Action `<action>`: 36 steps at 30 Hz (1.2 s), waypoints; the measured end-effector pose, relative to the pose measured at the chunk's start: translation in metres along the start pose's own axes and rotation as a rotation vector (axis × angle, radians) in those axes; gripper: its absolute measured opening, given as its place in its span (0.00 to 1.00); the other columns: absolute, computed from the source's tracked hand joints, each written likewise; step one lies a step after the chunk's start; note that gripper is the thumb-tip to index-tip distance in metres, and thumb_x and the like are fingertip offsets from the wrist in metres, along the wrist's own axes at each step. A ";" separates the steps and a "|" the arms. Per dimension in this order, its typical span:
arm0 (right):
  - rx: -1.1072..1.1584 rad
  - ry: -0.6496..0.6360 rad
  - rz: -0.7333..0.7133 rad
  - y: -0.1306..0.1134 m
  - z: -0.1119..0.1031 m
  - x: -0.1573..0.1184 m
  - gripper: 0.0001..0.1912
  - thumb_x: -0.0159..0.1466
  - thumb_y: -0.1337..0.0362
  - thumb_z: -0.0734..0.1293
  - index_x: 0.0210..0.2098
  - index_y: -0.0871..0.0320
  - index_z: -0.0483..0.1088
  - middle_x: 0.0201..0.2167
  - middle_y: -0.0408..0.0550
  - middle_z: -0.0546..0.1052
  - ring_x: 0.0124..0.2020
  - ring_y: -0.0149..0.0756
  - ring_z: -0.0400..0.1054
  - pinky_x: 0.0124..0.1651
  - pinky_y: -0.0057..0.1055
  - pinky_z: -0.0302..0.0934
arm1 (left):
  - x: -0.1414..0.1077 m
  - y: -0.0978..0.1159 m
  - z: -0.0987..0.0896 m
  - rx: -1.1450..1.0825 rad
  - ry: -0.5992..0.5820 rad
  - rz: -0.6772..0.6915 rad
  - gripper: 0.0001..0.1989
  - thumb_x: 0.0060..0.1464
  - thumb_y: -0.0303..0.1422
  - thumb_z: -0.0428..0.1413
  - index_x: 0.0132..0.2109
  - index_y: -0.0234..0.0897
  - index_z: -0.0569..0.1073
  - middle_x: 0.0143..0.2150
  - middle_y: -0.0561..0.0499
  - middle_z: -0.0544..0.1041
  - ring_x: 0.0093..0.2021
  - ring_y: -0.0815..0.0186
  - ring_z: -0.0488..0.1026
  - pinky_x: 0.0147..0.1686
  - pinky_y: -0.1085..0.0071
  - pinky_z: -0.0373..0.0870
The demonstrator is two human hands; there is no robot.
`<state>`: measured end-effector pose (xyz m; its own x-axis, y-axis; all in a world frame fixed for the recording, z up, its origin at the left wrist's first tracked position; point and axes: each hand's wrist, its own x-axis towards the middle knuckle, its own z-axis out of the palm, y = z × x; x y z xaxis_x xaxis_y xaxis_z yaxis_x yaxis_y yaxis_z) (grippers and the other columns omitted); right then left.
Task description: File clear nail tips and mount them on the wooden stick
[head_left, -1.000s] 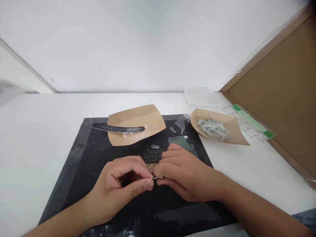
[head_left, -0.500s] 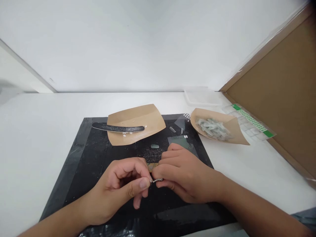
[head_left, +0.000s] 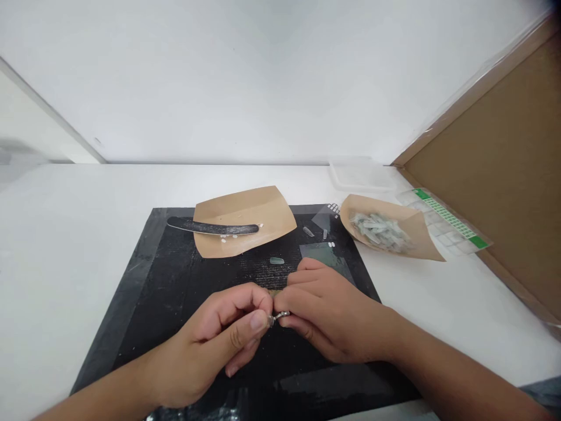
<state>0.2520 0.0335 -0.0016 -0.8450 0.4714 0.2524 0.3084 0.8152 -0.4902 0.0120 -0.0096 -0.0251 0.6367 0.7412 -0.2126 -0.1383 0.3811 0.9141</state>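
Both hands meet over the near middle of a black mat. My left hand pinches the left end of a small silvery metal piece between thumb and forefinger. My right hand is closed around the right end of the same piece, fingers curled. Most of it is hidden by the fingers, so its kind cannot be made out. A gold-brown thing shows partly behind the fingertips. Just beyond the hands lies a clear false nail tip.
A black curved nail file rests across a brown paper tray holding small white bits. Another paper tray holds a heap of clear nail tips. Several clear pieces, film sheets and a green-striped plastic sheet lie at the right.
The metal piece has tilted, its right end now higher, and the left fingertips have shifted slightly up and right. The lower left fingers have curled in. The view has moved slightly.
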 end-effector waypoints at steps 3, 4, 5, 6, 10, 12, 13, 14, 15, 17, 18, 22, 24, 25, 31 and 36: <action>0.015 0.001 -0.010 0.000 -0.001 0.000 0.12 0.77 0.62 0.55 0.39 0.57 0.65 0.28 0.40 0.71 0.29 0.33 0.59 0.39 0.35 0.49 | -0.002 -0.002 0.001 0.037 -0.016 -0.001 0.16 0.73 0.47 0.50 0.44 0.38 0.67 0.24 0.60 0.60 0.22 0.75 0.53 0.24 0.72 0.49; 0.016 0.003 -0.011 0.000 -0.001 0.001 0.11 0.77 0.63 0.56 0.39 0.57 0.66 0.28 0.40 0.70 0.29 0.33 0.59 0.39 0.34 0.49 | -0.002 -0.002 0.001 0.055 -0.020 0.003 0.16 0.74 0.47 0.49 0.44 0.38 0.66 0.24 0.60 0.59 0.22 0.74 0.53 0.25 0.72 0.49; 0.014 0.003 -0.011 0.000 -0.001 0.001 0.11 0.77 0.63 0.56 0.39 0.57 0.66 0.28 0.40 0.70 0.29 0.33 0.59 0.38 0.34 0.49 | -0.002 -0.002 0.001 0.071 -0.024 0.007 0.16 0.74 0.47 0.47 0.44 0.39 0.65 0.23 0.61 0.59 0.22 0.74 0.53 0.25 0.72 0.49; 0.010 0.001 -0.010 0.000 -0.001 0.001 0.11 0.76 0.64 0.57 0.39 0.58 0.66 0.28 0.40 0.70 0.29 0.33 0.59 0.38 0.34 0.50 | -0.003 -0.002 0.000 0.085 -0.025 0.012 0.16 0.75 0.47 0.46 0.44 0.39 0.65 0.23 0.61 0.59 0.23 0.73 0.52 0.26 0.71 0.49; 0.003 -0.010 -0.005 0.000 -0.001 0.000 0.11 0.76 0.64 0.57 0.39 0.58 0.67 0.29 0.41 0.70 0.29 0.34 0.59 0.38 0.35 0.50 | -0.003 0.002 0.001 0.155 -0.035 0.037 0.17 0.76 0.47 0.43 0.44 0.40 0.63 0.26 0.60 0.56 0.24 0.71 0.50 0.25 0.71 0.50; 0.021 -0.015 -0.009 0.000 -0.001 0.000 0.10 0.76 0.64 0.57 0.40 0.58 0.67 0.29 0.41 0.71 0.30 0.34 0.60 0.39 0.35 0.50 | -0.002 0.005 0.002 0.235 -0.020 0.094 0.18 0.76 0.45 0.41 0.41 0.40 0.63 0.29 0.58 0.57 0.27 0.70 0.52 0.27 0.71 0.54; 0.032 -0.016 -0.010 0.000 -0.001 0.000 0.10 0.75 0.64 0.57 0.40 0.58 0.67 0.29 0.41 0.71 0.30 0.34 0.60 0.39 0.35 0.50 | -0.002 0.006 0.003 0.285 -0.005 0.130 0.19 0.77 0.44 0.40 0.39 0.39 0.63 0.31 0.56 0.59 0.28 0.70 0.54 0.29 0.71 0.57; 0.040 -0.015 -0.011 0.000 -0.001 0.000 0.09 0.75 0.64 0.57 0.41 0.58 0.67 0.29 0.41 0.71 0.30 0.34 0.60 0.39 0.35 0.50 | -0.002 0.007 0.004 0.337 0.010 0.168 0.20 0.77 0.42 0.40 0.37 0.39 0.62 0.31 0.55 0.60 0.29 0.70 0.56 0.31 0.71 0.58; 0.044 -0.014 -0.010 0.000 -0.001 0.000 0.09 0.75 0.64 0.57 0.41 0.58 0.67 0.29 0.41 0.72 0.30 0.34 0.60 0.39 0.35 0.50 | -0.001 0.008 0.004 0.384 0.025 0.203 0.20 0.77 0.41 0.39 0.35 0.39 0.62 0.32 0.55 0.61 0.31 0.69 0.58 0.33 0.71 0.59; 0.041 -0.012 -0.008 0.000 -0.002 0.000 0.09 0.75 0.65 0.58 0.41 0.58 0.67 0.29 0.40 0.72 0.30 0.34 0.60 0.38 0.35 0.50 | -0.001 0.009 0.004 0.447 0.054 0.255 0.21 0.78 0.39 0.39 0.34 0.38 0.61 0.31 0.54 0.62 0.31 0.69 0.59 0.34 0.71 0.60; 0.039 -0.013 -0.008 0.000 -0.002 0.000 0.09 0.75 0.65 0.58 0.40 0.58 0.67 0.29 0.40 0.71 0.30 0.34 0.59 0.38 0.35 0.50 | 0.000 0.008 0.004 0.466 0.061 0.276 0.21 0.78 0.38 0.39 0.34 0.38 0.61 0.31 0.55 0.62 0.31 0.69 0.60 0.34 0.71 0.60; 0.031 -0.032 0.007 0.000 -0.002 -0.001 0.09 0.75 0.66 0.58 0.41 0.59 0.69 0.29 0.41 0.71 0.30 0.34 0.60 0.39 0.35 0.50 | 0.001 0.002 -0.002 0.479 0.116 0.319 0.20 0.78 0.37 0.41 0.34 0.38 0.62 0.30 0.55 0.62 0.30 0.70 0.60 0.32 0.71 0.59; 0.017 -0.028 0.019 0.001 -0.003 -0.001 0.10 0.75 0.66 0.58 0.42 0.59 0.69 0.30 0.42 0.71 0.31 0.35 0.60 0.39 0.35 0.50 | 0.001 -0.002 -0.005 0.453 0.168 0.341 0.19 0.77 0.37 0.43 0.34 0.38 0.63 0.30 0.56 0.62 0.29 0.70 0.59 0.31 0.71 0.59; 0.012 -0.023 0.022 0.001 -0.003 -0.001 0.10 0.75 0.66 0.58 0.41 0.59 0.69 0.30 0.42 0.71 0.31 0.35 0.60 0.39 0.35 0.50 | 0.001 -0.004 -0.006 0.436 0.197 0.354 0.19 0.77 0.37 0.44 0.34 0.39 0.63 0.30 0.56 0.62 0.29 0.70 0.59 0.30 0.72 0.59; 0.015 0.021 0.014 0.001 -0.004 -0.002 0.07 0.76 0.66 0.59 0.44 0.58 0.68 0.31 0.42 0.73 0.31 0.34 0.62 0.39 0.34 0.50 | 0.004 -0.003 -0.009 0.514 0.324 0.479 0.12 0.74 0.32 0.51 0.37 0.39 0.70 0.32 0.55 0.67 0.30 0.71 0.64 0.30 0.74 0.62; 0.015 0.017 0.025 0.002 -0.003 -0.003 0.07 0.75 0.66 0.59 0.46 0.58 0.69 0.32 0.42 0.74 0.31 0.34 0.62 0.39 0.35 0.50 | 0.006 0.004 -0.005 0.634 0.424 0.618 0.06 0.67 0.24 0.58 0.42 0.40 0.76 0.34 0.54 0.75 0.30 0.73 0.72 0.30 0.76 0.68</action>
<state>0.2566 0.0351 -0.0008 -0.8294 0.4976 0.2537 0.3227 0.7977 -0.5095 0.0113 -0.0004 -0.0243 0.2470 0.8945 0.3726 0.1564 -0.4163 0.8957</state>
